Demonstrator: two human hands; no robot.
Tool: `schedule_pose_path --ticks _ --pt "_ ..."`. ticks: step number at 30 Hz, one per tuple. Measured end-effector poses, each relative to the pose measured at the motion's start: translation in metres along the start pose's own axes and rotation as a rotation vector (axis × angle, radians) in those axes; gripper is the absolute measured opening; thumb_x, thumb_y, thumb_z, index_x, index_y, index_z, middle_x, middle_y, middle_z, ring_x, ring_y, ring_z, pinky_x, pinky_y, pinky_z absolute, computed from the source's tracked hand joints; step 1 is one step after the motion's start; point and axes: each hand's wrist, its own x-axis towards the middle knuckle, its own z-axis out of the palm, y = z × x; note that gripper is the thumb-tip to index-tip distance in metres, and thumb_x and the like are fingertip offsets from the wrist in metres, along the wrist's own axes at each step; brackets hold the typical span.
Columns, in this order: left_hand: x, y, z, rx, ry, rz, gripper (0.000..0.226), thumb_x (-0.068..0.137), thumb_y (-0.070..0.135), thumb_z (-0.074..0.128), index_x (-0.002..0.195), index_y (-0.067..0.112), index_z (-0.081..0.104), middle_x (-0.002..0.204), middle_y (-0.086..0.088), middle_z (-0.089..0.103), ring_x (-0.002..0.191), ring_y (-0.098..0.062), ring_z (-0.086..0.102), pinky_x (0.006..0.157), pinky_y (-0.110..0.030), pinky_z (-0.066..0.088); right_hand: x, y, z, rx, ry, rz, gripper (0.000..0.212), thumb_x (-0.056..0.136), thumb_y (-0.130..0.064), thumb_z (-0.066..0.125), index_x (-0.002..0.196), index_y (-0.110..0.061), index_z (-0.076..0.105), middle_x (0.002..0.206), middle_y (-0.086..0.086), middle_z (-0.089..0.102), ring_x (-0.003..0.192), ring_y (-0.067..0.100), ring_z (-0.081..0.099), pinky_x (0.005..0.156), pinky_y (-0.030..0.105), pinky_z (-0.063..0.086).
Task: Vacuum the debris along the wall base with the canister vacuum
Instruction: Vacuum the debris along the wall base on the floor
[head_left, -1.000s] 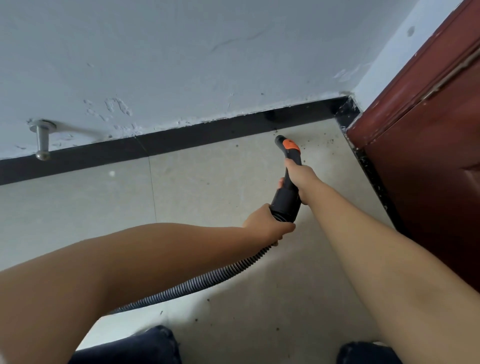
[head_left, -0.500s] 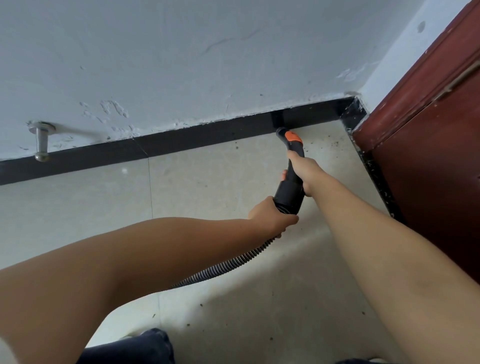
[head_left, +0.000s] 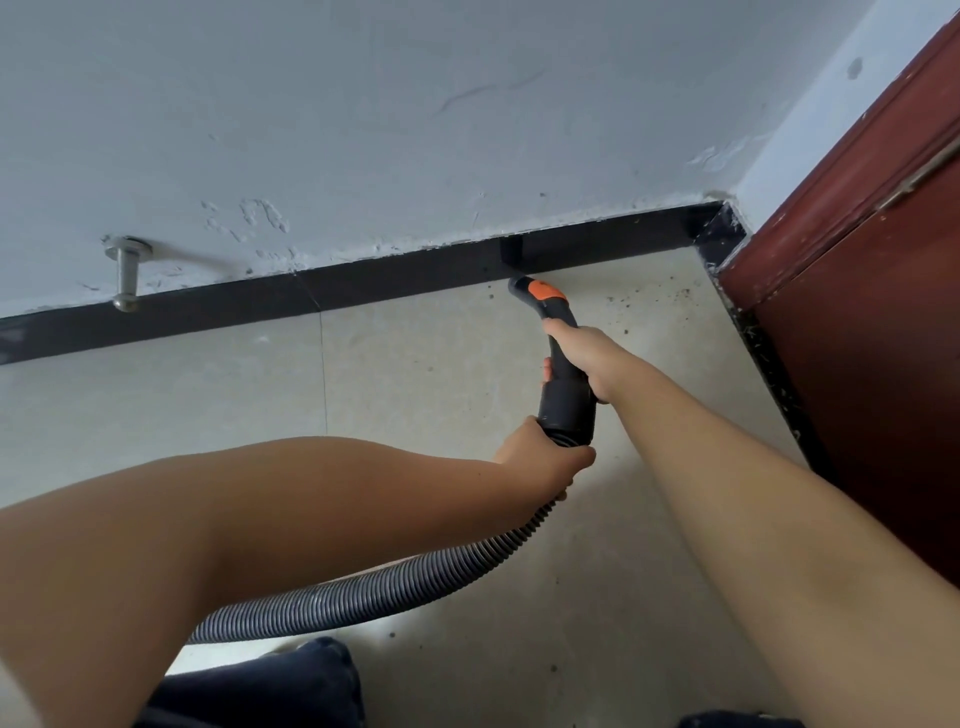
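The biggest risk sits by the red door (head_left: 883, 322): most of the debris (head_left: 660, 299) lies in the floor corner between the baseboard (head_left: 363, 291) and the door frame, well to the right of the nozzle (head_left: 522, 286), so a pass that follows the wall leftward would likely leave it behind. The hose (head_left: 415, 577) curves low under the left arm and could tug the nozzle off the wall base if it snags on the knee. The nozzle tip points at the baseboard's foot, just beside it; whether it touches I cannot tell. The right hand (head_left: 582, 353) wraps closed round the black handle (head_left: 563, 364) below the orange part. The left hand (head_left: 540, 457) grips the hose cuff, fingers curled tight.
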Motion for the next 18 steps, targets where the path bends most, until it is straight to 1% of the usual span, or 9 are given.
schedule_pose_path --ticks 3,8,11,13,16,18 --pt "-0.005 -0.003 -0.006 -0.036 0.018 -0.017 0.03 0.079 0.024 0.064 0.102 0.014 0.047 0.08 -0.007 0.061 0.059 -0.02 0.057 0.061 -0.028 0.049 -0.002 0.0 0.012 -0.043 -0.015 -0.002 0.036 0.095 -0.038 0.055 0.115 -0.008 0.051 0.069 0.008 0.058 0.052 0.017 0.055 0.052 0.025 0.051" --pt "-0.008 -0.009 -0.015 -0.049 0.038 -0.031 0.033 0.079 0.024 0.064 0.105 0.013 0.047 0.08 -0.008 0.061 0.058 -0.019 0.058 0.061 -0.028 0.049 -0.001 0.0 0.026 -0.041 -0.043 -0.013 0.034 0.095 -0.037 0.054 0.113 -0.009 0.049 0.068 0.009 0.058 0.053 0.018 0.054 0.06 0.03 0.051" --pt "-0.01 -0.009 -0.015 -0.05 0.032 -0.031 0.033 0.079 0.024 0.064 0.106 0.013 0.048 0.079 -0.007 0.061 0.057 -0.019 0.058 0.06 -0.027 0.049 -0.004 0.002 0.024 -0.048 -0.03 -0.02 0.035 0.095 -0.037 0.054 0.114 -0.008 0.049 0.071 0.009 0.058 0.053 0.018 0.054 0.056 0.026 0.05" --pt "-0.012 -0.012 -0.013 -0.029 0.008 -0.031 0.034 0.079 0.025 0.064 0.106 0.013 0.047 0.08 -0.007 0.061 0.058 -0.019 0.058 0.062 -0.029 0.051 -0.009 0.007 0.02 -0.044 -0.012 -0.012 0.033 0.095 -0.037 0.053 0.113 -0.009 0.049 0.071 0.009 0.058 0.051 0.018 0.054 0.051 0.024 0.049" --pt "-0.02 -0.022 -0.007 0.058 -0.061 -0.017 0.036 0.079 0.028 0.065 0.106 0.015 0.047 0.08 -0.005 0.062 0.059 -0.019 0.06 0.069 -0.033 0.056 -0.021 0.026 0.006 0.054 0.016 -0.007 0.023 0.096 -0.032 0.051 0.103 -0.01 0.048 0.067 0.01 0.055 0.048 0.019 0.052 0.047 0.022 0.049" --pt "-0.026 -0.03 0.001 0.135 -0.116 0.004 0.036 0.079 0.03 0.066 0.106 0.018 0.046 0.081 -0.004 0.063 0.061 -0.019 0.061 0.072 -0.035 0.057 -0.029 0.043 -0.006 0.128 0.062 -0.007 0.019 0.096 -0.029 0.05 0.094 -0.011 0.046 0.063 0.01 0.055 0.047 0.021 0.051 0.052 0.026 0.049"
